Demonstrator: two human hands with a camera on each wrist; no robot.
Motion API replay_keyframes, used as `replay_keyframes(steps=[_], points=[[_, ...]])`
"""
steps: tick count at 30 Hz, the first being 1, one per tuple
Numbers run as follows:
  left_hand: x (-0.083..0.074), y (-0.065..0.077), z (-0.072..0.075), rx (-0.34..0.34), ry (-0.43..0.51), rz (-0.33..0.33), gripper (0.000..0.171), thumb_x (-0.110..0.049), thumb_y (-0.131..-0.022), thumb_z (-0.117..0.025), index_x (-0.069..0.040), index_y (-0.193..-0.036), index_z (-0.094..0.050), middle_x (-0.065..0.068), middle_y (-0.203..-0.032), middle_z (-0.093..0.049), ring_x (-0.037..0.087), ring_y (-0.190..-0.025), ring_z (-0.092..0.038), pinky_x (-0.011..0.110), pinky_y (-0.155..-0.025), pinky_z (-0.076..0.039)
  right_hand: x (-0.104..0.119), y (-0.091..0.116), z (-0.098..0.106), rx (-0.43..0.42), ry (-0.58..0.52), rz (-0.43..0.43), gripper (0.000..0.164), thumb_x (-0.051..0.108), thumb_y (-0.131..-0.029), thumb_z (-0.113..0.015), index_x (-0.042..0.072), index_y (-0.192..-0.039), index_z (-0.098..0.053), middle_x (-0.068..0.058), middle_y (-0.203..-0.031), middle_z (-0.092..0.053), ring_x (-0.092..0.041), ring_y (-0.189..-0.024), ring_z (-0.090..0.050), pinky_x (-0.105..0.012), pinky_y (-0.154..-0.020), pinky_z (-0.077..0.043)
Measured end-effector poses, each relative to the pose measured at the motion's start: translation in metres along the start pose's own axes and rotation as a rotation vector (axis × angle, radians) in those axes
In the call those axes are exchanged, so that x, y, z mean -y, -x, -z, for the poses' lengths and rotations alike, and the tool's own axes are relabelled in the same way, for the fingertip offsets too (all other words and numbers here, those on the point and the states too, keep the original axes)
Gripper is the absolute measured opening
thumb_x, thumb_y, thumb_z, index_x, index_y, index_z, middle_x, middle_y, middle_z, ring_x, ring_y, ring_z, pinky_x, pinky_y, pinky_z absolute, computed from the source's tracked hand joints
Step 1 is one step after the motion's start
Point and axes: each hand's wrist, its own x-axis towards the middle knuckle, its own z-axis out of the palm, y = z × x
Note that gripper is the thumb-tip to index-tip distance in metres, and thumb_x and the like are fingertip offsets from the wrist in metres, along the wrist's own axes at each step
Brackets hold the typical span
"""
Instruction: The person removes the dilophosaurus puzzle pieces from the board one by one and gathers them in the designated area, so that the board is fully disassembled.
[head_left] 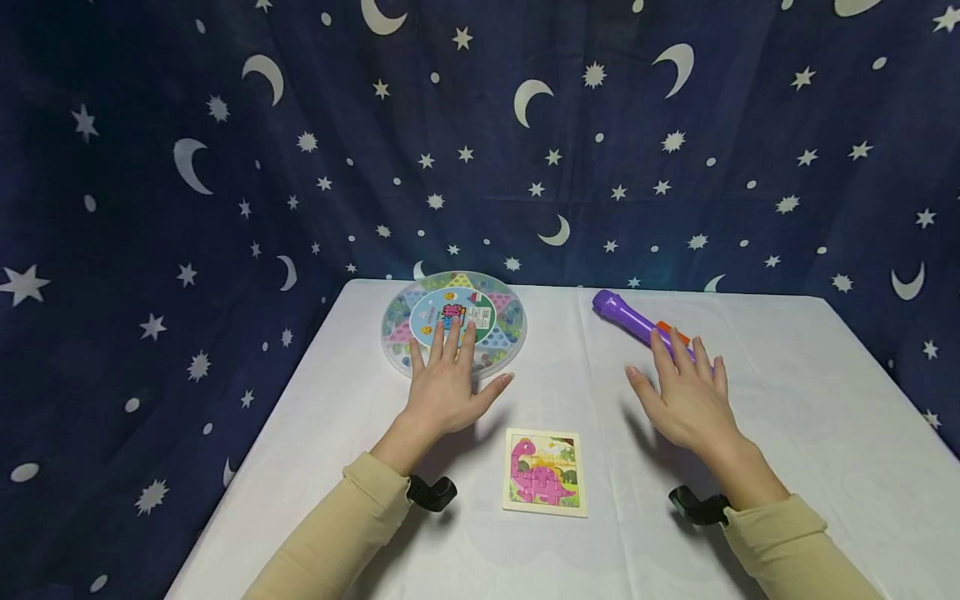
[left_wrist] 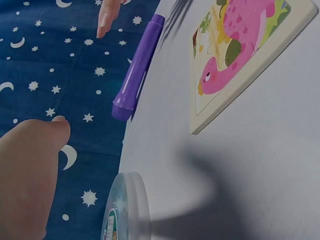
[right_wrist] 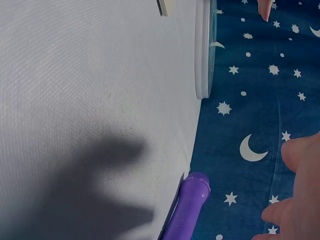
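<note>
My left hand hovers with spread, straight fingers, its fingertips overlapping a round, clear-lidded Chinese checkers box in the head view. My right hand is held over the table at the right, fingers extended, nothing in it. Just beyond its fingertips lies a purple toy microphone or flashlight-shaped stick with an orange part, partly hidden by the fingers. Between the two hands, nearer to me, a square wooden jigsaw puzzle with a pink dinosaur lies flat. In the left wrist view, the left thumb shows apart from everything.
A white cloth covers the table. Behind and to the left hangs a dark blue curtain with moons and stars. Each wrist wears a black camera mount, as on the left wrist. Both hands cast shadows on the cloth.
</note>
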Motion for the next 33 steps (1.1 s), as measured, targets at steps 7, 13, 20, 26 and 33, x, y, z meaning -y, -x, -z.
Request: replay_keyframes(steps=[7, 13, 20, 26, 33], points=[[-0.001, 0.003, -0.001, -0.002, -0.015, -0.006, 0.104, -0.084, -0.092, -0.029, -0.013, -0.166, -0.012, 0.011, -0.171, -0.007, 0.034, -0.156, 0.004, 0.069, -0.116, 0.004, 0.002, 0.0, -0.007, 0.014, 0.009, 0.013, 0.081, 0.057, -0.106, -0.035, 0.001, -0.162, -0.021, -0.032, -0.164, -0.014, -0.058, -0.148, -0.001, -0.073, -0.111, 0.01], [-0.006, 0.023, -0.012, -0.087, 0.088, -0.147, 0.091, -0.074, -0.095, -0.044, -0.006, -0.154, -0.043, 0.017, -0.151, -0.046, 0.038, -0.147, -0.032, 0.055, -0.117, -0.027, 0.018, 0.003, -0.024, -0.01, -0.005, 0.088, 0.073, 0.052, -0.107, -0.041, 0.0, -0.158, -0.033, -0.031, -0.161, -0.024, -0.058, -0.147, -0.012, -0.074, -0.112, 0.002], [-0.017, 0.069, -0.028, -0.038, 0.173, -0.265, 0.091, -0.077, -0.087, -0.058, -0.006, -0.144, -0.055, 0.009, -0.132, -0.061, 0.026, -0.126, -0.056, 0.042, -0.104, -0.046, 0.047, 0.012, -0.054, 0.052, -0.126, 0.215, 0.053, 0.037, -0.099, -0.065, 0.003, -0.14, -0.059, -0.023, -0.146, -0.052, -0.047, -0.137, -0.041, -0.068, -0.109, -0.026], [-0.024, 0.108, -0.041, 0.072, 0.159, -0.313, 0.111, -0.086, -0.083, -0.05, -0.004, -0.157, -0.037, 0.012, -0.154, -0.046, 0.036, -0.146, -0.036, 0.051, -0.118, -0.028, 0.067, 0.016, -0.065, 0.167, -0.224, 0.267, 0.042, 0.037, -0.09, -0.079, 0.012, -0.123, -0.071, -0.007, -0.123, -0.066, -0.033, -0.12, -0.058, -0.059, -0.101, -0.042], [-0.026, 0.104, -0.052, 0.004, 0.157, -0.353, 0.097, -0.077, -0.088, -0.057, -0.005, -0.153, -0.044, 0.01, -0.146, -0.051, 0.039, -0.144, -0.038, 0.058, -0.117, -0.026, 0.072, 0.013, -0.073, 0.261, -0.285, 0.274, 0.037, 0.038, -0.087, -0.083, 0.016, -0.116, -0.073, -0.002, -0.118, -0.065, -0.028, -0.113, -0.059, -0.052, -0.1, -0.047]])
